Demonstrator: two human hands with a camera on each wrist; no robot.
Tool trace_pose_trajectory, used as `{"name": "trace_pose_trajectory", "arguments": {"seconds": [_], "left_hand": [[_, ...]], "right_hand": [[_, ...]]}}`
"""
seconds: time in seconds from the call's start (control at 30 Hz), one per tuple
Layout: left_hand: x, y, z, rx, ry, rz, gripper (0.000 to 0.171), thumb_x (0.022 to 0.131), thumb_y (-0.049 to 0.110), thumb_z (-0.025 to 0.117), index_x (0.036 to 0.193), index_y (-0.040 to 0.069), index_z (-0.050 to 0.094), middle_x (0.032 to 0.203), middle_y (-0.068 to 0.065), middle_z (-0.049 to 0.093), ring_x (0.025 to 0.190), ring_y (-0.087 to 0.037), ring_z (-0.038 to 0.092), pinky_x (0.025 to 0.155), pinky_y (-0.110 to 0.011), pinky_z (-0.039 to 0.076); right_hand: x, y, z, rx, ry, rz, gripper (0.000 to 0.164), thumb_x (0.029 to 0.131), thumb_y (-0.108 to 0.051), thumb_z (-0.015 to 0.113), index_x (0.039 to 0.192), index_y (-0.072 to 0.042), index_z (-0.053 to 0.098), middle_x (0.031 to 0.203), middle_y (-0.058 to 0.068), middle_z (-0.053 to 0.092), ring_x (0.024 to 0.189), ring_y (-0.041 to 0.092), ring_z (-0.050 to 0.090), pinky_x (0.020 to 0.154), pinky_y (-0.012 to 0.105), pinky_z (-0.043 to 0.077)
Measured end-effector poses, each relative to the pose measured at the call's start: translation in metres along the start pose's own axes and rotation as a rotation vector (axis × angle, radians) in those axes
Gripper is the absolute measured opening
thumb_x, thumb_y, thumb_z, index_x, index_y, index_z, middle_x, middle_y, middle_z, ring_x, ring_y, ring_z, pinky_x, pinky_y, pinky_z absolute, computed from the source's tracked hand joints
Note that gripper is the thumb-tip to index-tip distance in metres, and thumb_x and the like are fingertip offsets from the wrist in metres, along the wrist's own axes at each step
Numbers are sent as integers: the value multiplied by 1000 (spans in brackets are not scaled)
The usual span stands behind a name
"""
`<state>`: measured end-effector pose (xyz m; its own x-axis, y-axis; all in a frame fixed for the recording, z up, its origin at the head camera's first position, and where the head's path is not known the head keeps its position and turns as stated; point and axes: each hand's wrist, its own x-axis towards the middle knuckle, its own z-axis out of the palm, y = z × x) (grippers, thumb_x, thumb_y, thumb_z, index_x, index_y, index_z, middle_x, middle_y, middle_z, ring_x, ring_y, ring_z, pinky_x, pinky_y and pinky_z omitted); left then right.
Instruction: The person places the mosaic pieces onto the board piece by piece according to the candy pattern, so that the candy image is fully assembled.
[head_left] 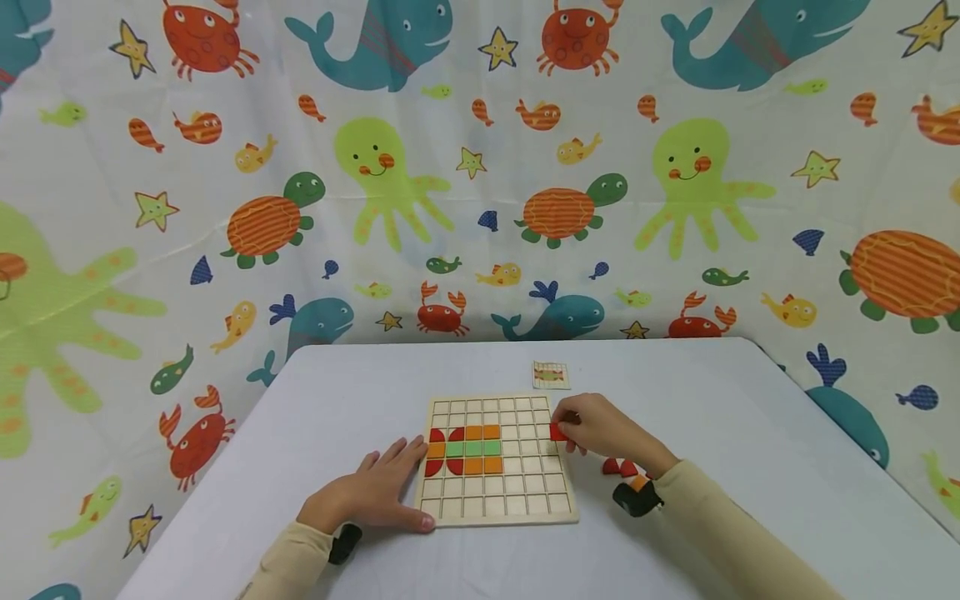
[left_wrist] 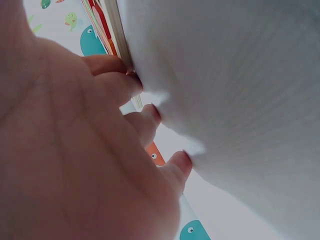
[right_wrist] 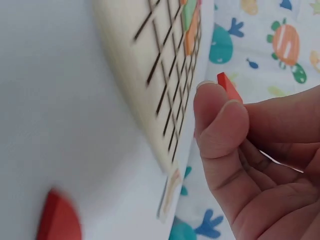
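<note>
A wooden grid board point(head_left: 525, 505) lies flat on the table, with red, orange and green tiles filling cells on its left side. My left hand point(head_left: 378, 492) rests at the board's left edge, fingers spread, thumb at the near left corner. In the left wrist view the fingertips point(left_wrist: 182, 161) of that hand touch the white tabletop. Over the board's right edge, my right hand point(head_left: 596, 423) pinches a red tile point(head_left: 557, 432) between thumb and fingers. The right wrist view shows this red tile point(right_wrist: 229, 88) poking out past the fingertips; its full outline is hidden.
Several loose red pieces point(head_left: 611, 467) and an orange one point(head_left: 638, 482) lie right of the board, partly behind my right wrist. A small pattern card point(head_left: 551, 376) lies beyond the board's far edge. A curtain point(head_left: 480, 250) printed with sea animals hangs behind the white table point(head_left: 360, 375).
</note>
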<state>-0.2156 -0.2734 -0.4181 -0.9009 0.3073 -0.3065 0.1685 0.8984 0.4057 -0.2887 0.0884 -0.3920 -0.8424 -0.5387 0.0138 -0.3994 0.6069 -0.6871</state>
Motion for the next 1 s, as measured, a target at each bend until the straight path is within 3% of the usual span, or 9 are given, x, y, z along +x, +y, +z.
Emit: {"name": "trace_pose_trajectory", "arguments": {"seconds": [0.3,0.6,1.0], "left_hand": [[2,-1,2,-4,-1,20,119,77,60,91,167,6,34,174,-15,28,161,-41,16,125,-71,11],[2,-3,2,-15,2,12,121,76,62,90,168,7,33,174,-13,28,161,-40,16,125,-69,11],[1,-4,2,-13,8,12,122,76,62,91,168,7,33,175,-12,28,162,-39,15,126,-69,10]], "right_hand": [[27,-10,10,88,-6,21,10,100,3,65,105,1,74,85,7,69,66,19,67,67,36,62],[49,-14,17,201,-18,51,10,100,3,66,104,4,75,87,12,71,68,21,71,68,32,64],[62,-18,33,205,-20,97,6,97,5,69,95,4,75,79,9,70,64,24,71,65,33,64]]}}
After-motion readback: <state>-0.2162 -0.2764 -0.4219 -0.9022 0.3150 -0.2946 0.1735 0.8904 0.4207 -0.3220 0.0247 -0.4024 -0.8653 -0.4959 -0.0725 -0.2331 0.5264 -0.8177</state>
